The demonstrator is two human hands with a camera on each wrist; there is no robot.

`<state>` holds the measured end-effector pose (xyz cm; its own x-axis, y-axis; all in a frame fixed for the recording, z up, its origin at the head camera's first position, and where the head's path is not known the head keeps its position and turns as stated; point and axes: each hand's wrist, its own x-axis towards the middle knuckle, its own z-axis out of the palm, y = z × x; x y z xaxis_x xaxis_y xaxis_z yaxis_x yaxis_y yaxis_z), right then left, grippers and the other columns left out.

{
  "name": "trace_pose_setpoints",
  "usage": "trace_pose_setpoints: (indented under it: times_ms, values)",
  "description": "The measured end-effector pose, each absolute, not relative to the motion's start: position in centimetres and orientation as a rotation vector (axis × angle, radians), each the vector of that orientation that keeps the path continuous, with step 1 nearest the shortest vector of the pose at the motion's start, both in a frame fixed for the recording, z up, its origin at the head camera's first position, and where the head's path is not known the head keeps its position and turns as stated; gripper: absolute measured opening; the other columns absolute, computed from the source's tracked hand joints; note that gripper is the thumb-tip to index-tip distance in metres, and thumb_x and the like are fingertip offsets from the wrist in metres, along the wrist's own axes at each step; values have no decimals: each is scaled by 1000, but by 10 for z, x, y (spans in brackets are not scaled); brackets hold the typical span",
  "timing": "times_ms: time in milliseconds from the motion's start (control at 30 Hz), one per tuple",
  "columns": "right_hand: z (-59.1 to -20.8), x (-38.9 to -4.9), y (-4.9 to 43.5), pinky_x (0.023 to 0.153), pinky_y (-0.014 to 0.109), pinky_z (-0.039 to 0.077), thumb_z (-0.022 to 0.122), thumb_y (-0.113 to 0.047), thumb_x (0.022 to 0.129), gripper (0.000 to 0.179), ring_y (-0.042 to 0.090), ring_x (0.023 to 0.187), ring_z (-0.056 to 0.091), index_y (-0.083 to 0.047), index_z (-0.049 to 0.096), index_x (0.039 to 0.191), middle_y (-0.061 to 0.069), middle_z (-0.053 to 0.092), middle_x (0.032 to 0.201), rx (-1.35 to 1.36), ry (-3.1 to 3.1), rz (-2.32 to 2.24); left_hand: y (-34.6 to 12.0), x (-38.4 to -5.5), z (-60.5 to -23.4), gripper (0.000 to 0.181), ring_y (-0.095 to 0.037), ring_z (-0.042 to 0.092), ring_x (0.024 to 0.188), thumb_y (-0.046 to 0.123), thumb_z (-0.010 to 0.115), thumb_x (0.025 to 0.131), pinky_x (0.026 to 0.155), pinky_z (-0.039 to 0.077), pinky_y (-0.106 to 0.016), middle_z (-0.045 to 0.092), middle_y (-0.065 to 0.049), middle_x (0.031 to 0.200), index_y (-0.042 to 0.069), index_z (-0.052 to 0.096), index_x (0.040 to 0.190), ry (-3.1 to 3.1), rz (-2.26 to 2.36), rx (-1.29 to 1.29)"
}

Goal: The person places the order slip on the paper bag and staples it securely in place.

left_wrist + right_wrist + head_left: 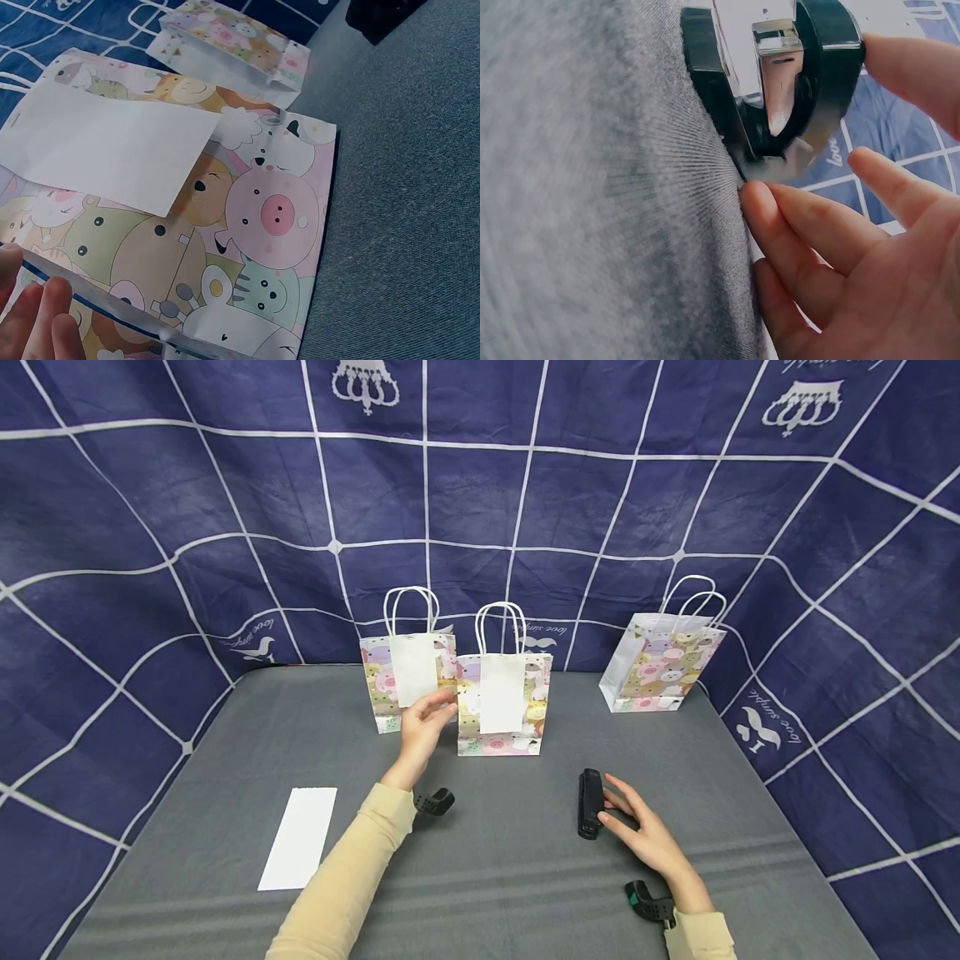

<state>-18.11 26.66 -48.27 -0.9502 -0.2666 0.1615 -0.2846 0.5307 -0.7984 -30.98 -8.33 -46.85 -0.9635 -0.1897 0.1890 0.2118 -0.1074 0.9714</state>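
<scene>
My left hand [423, 727] is at the gap between two paper gift bags printed with cartoon animals. Its fingertips are right at the left edge of the middle bag [536, 702] and overlap the lower right of the left bag [378, 681]. A white card [502, 693] hangs on the front of the middle bag, and another white card [412, 668] on the left one. On the table, a black stapler [590, 802] stands beside my right hand [648, 835]. The right wrist view shows one fingertip against the stapler's side [829, 67], the other fingers loosely extended below it.
A third animal-print bag [667, 664] stands at the back right, with no card showing on its visible sides. A loose white card [298, 839] lies at the front left of the grey table [510, 877]. Blue cloth [480, 502] with white lines hangs behind and beside the table.
</scene>
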Motion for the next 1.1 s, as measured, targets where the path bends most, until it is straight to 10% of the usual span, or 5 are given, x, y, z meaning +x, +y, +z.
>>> trace_pose_setpoints:
  times_ms: [600, 1100]
  values:
    - [-516, -201, 286, 88, 11, 39, 54, -11, 96, 53, 26, 115, 55, 0, 32, 143, 27, 51, 129, 493, -2578, 1577, -94, -295, -474, 27, -10, 65, 85, 3, 69, 84, 83, 51, -37, 62, -23, 111, -7, 63, 108, -1881, -2167, -20]
    - [-493, -226, 294, 86, 11, 41, 45, -4, 99, 41, -2, 104, 56, 7, 35, 138, 34, 50, 124, 519, -2392, 1683, -115, -257, -443, 25, -10, 64, 84, -4, 65, 84, 74, 49, -18, 60, -31, 108, -14, 60, 107, -1942, -2090, -42]
